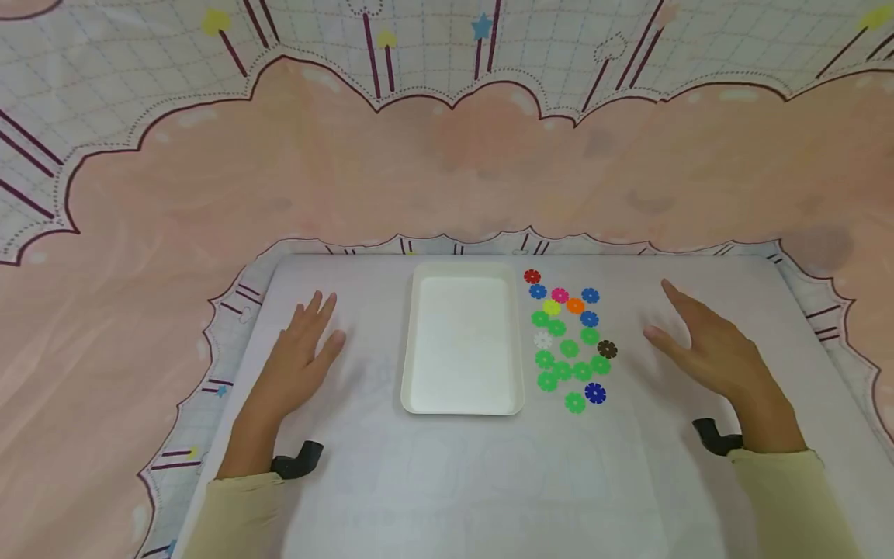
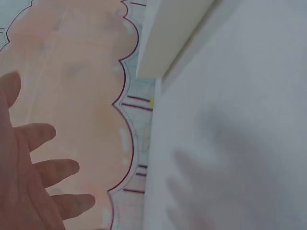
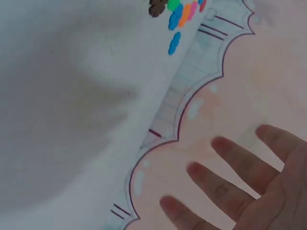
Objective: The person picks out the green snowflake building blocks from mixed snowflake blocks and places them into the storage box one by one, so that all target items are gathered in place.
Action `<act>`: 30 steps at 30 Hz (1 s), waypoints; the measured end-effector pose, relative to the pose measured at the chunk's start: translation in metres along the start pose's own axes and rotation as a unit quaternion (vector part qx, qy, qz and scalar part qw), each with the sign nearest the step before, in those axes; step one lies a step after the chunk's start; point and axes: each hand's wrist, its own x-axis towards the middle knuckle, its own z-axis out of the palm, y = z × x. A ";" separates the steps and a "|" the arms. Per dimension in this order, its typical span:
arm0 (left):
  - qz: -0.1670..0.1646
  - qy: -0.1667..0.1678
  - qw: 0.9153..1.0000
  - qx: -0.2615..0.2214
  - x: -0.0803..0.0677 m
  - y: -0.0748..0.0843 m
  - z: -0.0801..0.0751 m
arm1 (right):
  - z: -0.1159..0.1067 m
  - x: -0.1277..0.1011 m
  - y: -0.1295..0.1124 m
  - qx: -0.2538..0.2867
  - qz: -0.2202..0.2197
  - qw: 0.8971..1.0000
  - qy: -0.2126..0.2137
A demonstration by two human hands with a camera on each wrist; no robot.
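My left hand [image 1: 296, 353] and my right hand [image 1: 719, 349] hover above the table [image 1: 447, 489], fingers extended and gripping nothing; held wide apart, they seem meant to leave everything between them in plain sight. One white tray [image 1: 462, 341] lies flat between them, upright as I face it; the flower-shaped pieces [image 1: 569, 348] lie in a loose cluster just beside its right edge, probably there so that tray and pieces share one easy reach; the loose spread likely lets each be pinched singly. I count twenty: ten green, three lighter blue, and one each of dark blue [image 1: 595, 393], red [image 1: 532, 276], pink [image 1: 559, 295], orange [image 1: 575, 306], yellow [image 1: 552, 307], white [image 1: 542, 340] and dark brown [image 1: 607, 349]; some neighbours touch.
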 end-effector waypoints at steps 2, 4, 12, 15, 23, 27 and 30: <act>0.002 0.002 0.999 -0.049 0.007 0.000 0.007 | 0.003 0.007 -0.004 0.013 0.002 1.000 -0.015; -0.007 0.003 0.996 -0.093 0.013 0.003 0.015 | 0.007 0.013 -0.007 0.027 -0.006 0.999 -0.023; -0.063 0.009 0.967 -0.246 0.031 0.018 0.053 | 0.023 0.034 -0.013 0.100 -0.026 0.993 -0.048; -0.064 0.006 0.949 -0.307 0.036 0.023 0.065 | 0.029 0.042 -0.016 0.111 -0.024 0.991 -0.066; -0.064 0.017 0.915 -0.399 0.046 0.032 0.087 | 0.048 0.060 -0.018 0.116 -0.032 0.989 -0.082; -0.071 0.015 0.904 -0.421 0.049 0.032 0.097 | 0.054 0.066 -0.019 0.125 -0.046 0.987 -0.086; -0.078 0.013 0.902 -0.425 0.050 0.032 0.103 | 0.056 0.068 -0.022 0.127 -0.054 0.987 -0.083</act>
